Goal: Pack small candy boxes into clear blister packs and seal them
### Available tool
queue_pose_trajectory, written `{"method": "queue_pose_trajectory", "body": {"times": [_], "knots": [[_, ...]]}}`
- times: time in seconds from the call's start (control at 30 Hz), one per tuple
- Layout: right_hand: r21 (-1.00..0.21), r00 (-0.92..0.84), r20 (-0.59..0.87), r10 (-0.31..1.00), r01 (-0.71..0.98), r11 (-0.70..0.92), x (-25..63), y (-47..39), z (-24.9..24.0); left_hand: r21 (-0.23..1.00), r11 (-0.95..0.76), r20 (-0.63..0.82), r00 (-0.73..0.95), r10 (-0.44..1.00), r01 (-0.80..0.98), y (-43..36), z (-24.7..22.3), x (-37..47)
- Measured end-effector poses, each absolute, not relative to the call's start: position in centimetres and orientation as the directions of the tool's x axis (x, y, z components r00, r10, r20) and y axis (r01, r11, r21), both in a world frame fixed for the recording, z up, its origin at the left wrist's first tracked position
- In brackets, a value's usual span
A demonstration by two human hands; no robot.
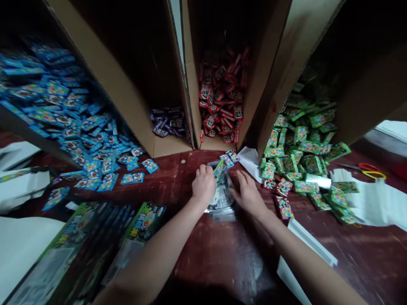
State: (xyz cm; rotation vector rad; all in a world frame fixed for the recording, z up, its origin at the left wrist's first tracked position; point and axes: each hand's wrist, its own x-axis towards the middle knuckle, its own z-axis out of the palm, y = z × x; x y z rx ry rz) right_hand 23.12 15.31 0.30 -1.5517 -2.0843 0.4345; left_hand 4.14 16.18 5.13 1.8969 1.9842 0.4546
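Observation:
On the dark red table, my left hand [204, 184] has its fingers curled over the left edge of a printed display box [221, 197] with green and clear shiny parts. My right hand [249, 197], slightly blurred, is at the box's right side, fingers stretched and thumb apart, with nothing visible in its grasp. Small blue-and-white packets [229, 158] lie at the far end of the box. To the right of my right hand are a few red packets [284, 206]. A white paper piece [251, 163] lies just beyond that hand.
Open cardboard boxes hold blue packets [92, 127], purple packets [170, 123], red packets [221, 101] and green packets [299, 148], with blue and green ones spilling out. Flat printed boxes [73, 241] lie front left. Scissors [370, 170] and white paper [378, 199] are at right.

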Motion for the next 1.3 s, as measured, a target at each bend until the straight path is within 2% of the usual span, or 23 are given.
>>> {"method": "queue_pose_trajectory", "body": {"times": [0.07,0.13,0.2,0.27,0.37,0.47,0.53,0.6,0.67,0.73,0.83,0.9,0.97,1.07,1.13,1.2,1.23,1.3], "knots": [[-0.556,-0.271,0.313,0.91,0.725,0.407,23.6,14.3,2.2,0.53,-0.017,-0.04,0.045,0.998,0.848,13.7,5.9,3.4],[-0.59,-0.373,0.365,0.853,0.616,0.522,23.9,12.9,3.8,0.665,-0.096,-0.051,0.174,0.983,0.74,10.9,6.3,2.6],[-0.658,-0.446,0.31,0.839,0.536,0.528,24.1,11.2,4.9,0.824,-0.143,-0.05,0.322,0.945,0.548,8.3,6.4,2.1],[-0.72,-0.428,0.223,0.876,0.534,0.444,24.3,9.5,5.3,0.927,-0.104,-0.067,0.432,0.899,0.361,6.3,6.2,1.9],[-0.663,-0.384,0.156,0.91,0.643,0.385,25.0,7.8,5.9,0.966,0.012,-0.133,0.458,0.879,0.259,4.7,5.7,2.2],[-0.545,-0.537,0.046,0.842,0.693,0.472,26.2,6.6,7.7,0.975,0.162,-0.22,0.546,0.808,0.153,4.1,5.2,2.2],[-0.575,-0.67,-0.071,0.739,0.633,0.518,27.3,5.8,9.5,0.94,0.318,-0.312,0.681,0.663,0.122,3.6,5.1,2.1],[-0.642,-0.747,-0.138,0.65,0.567,0.516,28.4,5.0,10.9,0.898,0.411,-0.383,0.736,0.558,0.156,3.0,5.1,2.1],[-0.68,-0.749,-0.131,0.649,0.544,0.491,29.2,4.1,11.5,0.886,0.431,-0.418,0.697,0.583,0.172,2.6,5.1,2.3],[-0.701,-0.637,-0.046,0.77,0.569,0.429,29.2,3.1,11.0,0.891,0.437,-0.421,0.595,0.684,0.128,2.3,5.2,2.9],[-0.813,-0.19,0.119,0.975,0.544,0.206,27.2,1.2,8.8,0.912,0.409,-0.386,0.384,0.839,0.024,2.3,5.2,3.9],[-0.898,0.01,0.086,0.996,0.433,0.073,24.7,0.0,7.0,0.93,0.366,-0.347,0.261,0.901,-0.024,2.2,4.8,4.5],[-0.913,0.018,-0.02,1.0,0.408,-0.026,22.0,-0.7,5.3,0.946,0.323,-0.313,0.155,0.937,-0.043,1.9,3.8,5.1],[-0.828,0.065,-0.085,0.994,0.55,-0.107,18.8,-0.5,3.3,0.962,0.272,-0.271,-0.017,0.962,0.005,1.3,1.6,5.3],[-0.761,0.037,-0.085,0.996,0.642,-0.089,17.9,0.2,2.4,0.963,0.264,-0.261,-0.068,0.963,0.047,0.9,0.2,4.7],[-0.718,-0.069,-0.122,0.99,0.695,-0.04,18.1,1.3,2.1,0.968,0.236,-0.23,-0.07,0.971,0.087,0.8,-0.5,3.5],[-0.704,-0.127,-0.151,0.98,0.71,-0.016,18.6,2.1,2.1,0.973,0.194,-0.183,-0.094,0.979,0.127,1.0,-0.4,2.8],[-0.696,-0.251,-0.159,0.955,0.714,0.071,20.4,4.6,2.7,0.955,0.053,0.001,-0.18,0.984,0.293,2.1,0.7,1.4]]}}
